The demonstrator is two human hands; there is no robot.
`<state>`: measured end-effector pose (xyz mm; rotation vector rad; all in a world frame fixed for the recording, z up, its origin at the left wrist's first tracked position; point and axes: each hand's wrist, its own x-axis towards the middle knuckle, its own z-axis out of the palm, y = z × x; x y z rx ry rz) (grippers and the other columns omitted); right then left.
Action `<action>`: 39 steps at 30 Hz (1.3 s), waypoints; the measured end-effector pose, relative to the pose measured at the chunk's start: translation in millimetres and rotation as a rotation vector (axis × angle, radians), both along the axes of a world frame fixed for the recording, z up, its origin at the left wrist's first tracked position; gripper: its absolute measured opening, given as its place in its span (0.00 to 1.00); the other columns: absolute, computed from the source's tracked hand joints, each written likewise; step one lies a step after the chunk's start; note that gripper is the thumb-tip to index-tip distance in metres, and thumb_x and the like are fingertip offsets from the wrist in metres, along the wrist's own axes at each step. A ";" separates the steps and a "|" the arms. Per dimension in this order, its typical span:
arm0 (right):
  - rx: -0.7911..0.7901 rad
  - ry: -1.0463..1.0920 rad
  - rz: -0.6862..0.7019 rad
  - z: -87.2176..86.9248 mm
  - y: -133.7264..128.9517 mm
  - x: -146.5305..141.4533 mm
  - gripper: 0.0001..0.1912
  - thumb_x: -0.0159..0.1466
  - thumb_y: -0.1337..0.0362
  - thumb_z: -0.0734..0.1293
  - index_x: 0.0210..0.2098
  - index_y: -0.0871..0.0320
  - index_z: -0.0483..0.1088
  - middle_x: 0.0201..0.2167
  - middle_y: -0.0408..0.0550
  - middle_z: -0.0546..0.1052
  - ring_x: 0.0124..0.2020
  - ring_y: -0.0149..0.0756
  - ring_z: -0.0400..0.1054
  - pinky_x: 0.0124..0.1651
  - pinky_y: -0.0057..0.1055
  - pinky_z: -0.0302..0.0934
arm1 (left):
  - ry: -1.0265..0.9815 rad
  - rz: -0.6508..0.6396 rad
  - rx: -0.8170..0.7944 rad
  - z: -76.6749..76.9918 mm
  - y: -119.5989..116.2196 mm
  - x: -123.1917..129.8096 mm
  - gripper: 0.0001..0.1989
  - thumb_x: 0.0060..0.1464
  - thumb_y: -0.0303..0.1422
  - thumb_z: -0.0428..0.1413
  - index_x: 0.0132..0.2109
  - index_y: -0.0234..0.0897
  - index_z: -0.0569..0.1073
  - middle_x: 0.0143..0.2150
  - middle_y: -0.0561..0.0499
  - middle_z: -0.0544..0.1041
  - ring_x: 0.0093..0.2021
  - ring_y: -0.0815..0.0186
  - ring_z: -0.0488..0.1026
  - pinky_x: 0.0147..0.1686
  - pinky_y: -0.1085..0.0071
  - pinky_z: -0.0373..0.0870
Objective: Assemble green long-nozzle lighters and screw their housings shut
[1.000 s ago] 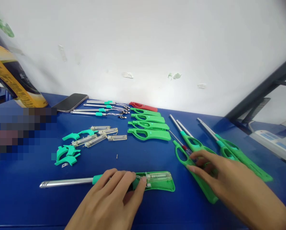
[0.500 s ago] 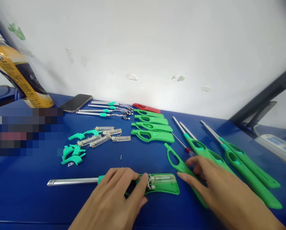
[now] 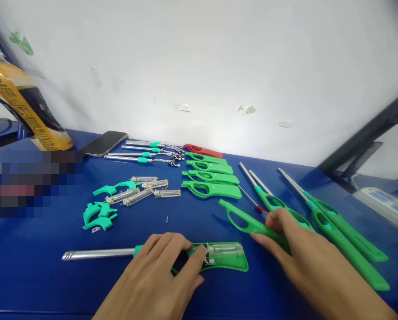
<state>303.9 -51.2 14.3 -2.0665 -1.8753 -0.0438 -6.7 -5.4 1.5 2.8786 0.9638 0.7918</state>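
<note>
My left hand [image 3: 158, 275] is closed over an open lighter body [image 3: 232, 263], a long-nosed gas lighter half lying on the table. Its metal tube [image 3: 98, 254] points left. A clear fuel tank [image 3: 226, 249] and white wires show in the right part; my fingers cover the trigger area. My right hand [image 3: 295, 244] pinches a loose green handle shell [image 3: 257, 226] between thumb and fingers. The shell is raised and tilted, its narrow end toward the upper left, to the right of the open body.
Behind lie several green shells [image 3: 219, 192], one red shell [image 3: 205, 151], tubes with wires [image 3: 128, 158], fuel tanks [image 3: 167, 193] and teal triggers [image 3: 102, 222]. A screw [image 3: 167, 219] lies mid-table. Closed lighters [image 3: 348, 253] and a screwdriver [image 3: 260, 210] are right; a phone [image 3: 105, 143] and bottle [image 3: 35, 106] left.
My right hand has picked the green handle shell up off the table, and its narrow end has swung left toward the open lighter body. My left hand stays on that body.
</note>
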 end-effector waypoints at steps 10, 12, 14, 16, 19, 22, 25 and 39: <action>0.198 0.147 0.100 37.5 7.3 -31.0 0.11 0.82 0.51 0.57 0.54 0.48 0.65 0.42 0.45 0.85 0.35 0.38 0.85 0.24 0.26 0.68 | -0.110 0.057 -0.037 1.1 0.0 -3.4 0.19 0.79 0.29 0.47 0.68 0.49 0.71 0.55 0.51 0.83 0.49 0.61 0.85 0.53 0.65 0.83; 0.193 0.147 0.104 37.1 7.0 -36.0 0.14 0.82 0.48 0.59 0.56 0.48 0.65 0.43 0.45 0.85 0.35 0.38 0.85 0.28 0.26 0.72 | -0.140 0.115 -0.047 2.8 -0.7 -4.8 0.20 0.78 0.29 0.48 0.70 0.52 0.70 0.59 0.52 0.82 0.53 0.63 0.85 0.56 0.69 0.82; 0.183 0.136 0.133 34.9 6.7 -38.6 0.16 0.80 0.46 0.62 0.58 0.48 0.65 0.45 0.45 0.85 0.38 0.39 0.85 0.32 0.27 0.75 | -0.210 0.179 -0.020 7.6 0.3 -6.6 0.20 0.78 0.31 0.50 0.70 0.53 0.70 0.60 0.53 0.81 0.55 0.64 0.84 0.58 0.72 0.80; 0.160 0.135 0.204 32.8 6.7 -40.6 0.15 0.79 0.47 0.64 0.58 0.46 0.66 0.47 0.43 0.85 0.41 0.39 0.85 0.37 0.27 0.76 | -0.291 0.223 0.049 14.2 3.4 -9.2 0.19 0.77 0.31 0.52 0.69 0.53 0.71 0.60 0.53 0.80 0.55 0.66 0.83 0.58 0.75 0.79; 0.096 0.156 0.333 31.9 6.9 -45.1 0.09 0.80 0.51 0.65 0.56 0.43 0.67 0.46 0.38 0.85 0.42 0.36 0.85 0.41 0.25 0.77 | -0.283 0.236 0.116 21.1 10.2 -16.0 0.22 0.76 0.31 0.53 0.72 0.50 0.69 0.64 0.51 0.78 0.60 0.65 0.81 0.61 0.76 0.77; 0.052 0.168 0.414 32.7 7.4 -51.5 0.08 0.80 0.54 0.65 0.58 0.42 0.68 0.48 0.38 0.85 0.44 0.37 0.85 0.41 0.26 0.78 | -0.173 0.146 0.050 19.6 15.6 -26.3 0.21 0.77 0.31 0.51 0.72 0.51 0.69 0.64 0.52 0.78 0.60 0.65 0.81 0.61 0.77 0.76; 0.055 0.155 0.481 32.8 9.6 -57.5 0.08 0.81 0.53 0.65 0.57 0.44 0.70 0.46 0.40 0.85 0.44 0.39 0.84 0.43 0.30 0.79 | -0.122 0.098 -0.015 14.9 18.0 -37.3 0.21 0.75 0.26 0.50 0.66 0.52 0.73 0.59 0.54 0.81 0.54 0.67 0.83 0.56 0.79 0.77; -0.123 0.038 0.556 17.6 18.0 -68.9 0.13 0.71 0.61 0.78 0.52 0.49 0.77 0.50 0.46 0.81 0.50 0.49 0.79 0.56 0.52 0.78 | 0.043 0.087 -0.166 7.3 19.5 -48.8 0.24 0.70 0.19 0.46 0.54 0.50 0.81 0.52 0.53 0.85 0.51 0.61 0.83 0.54 0.65 0.77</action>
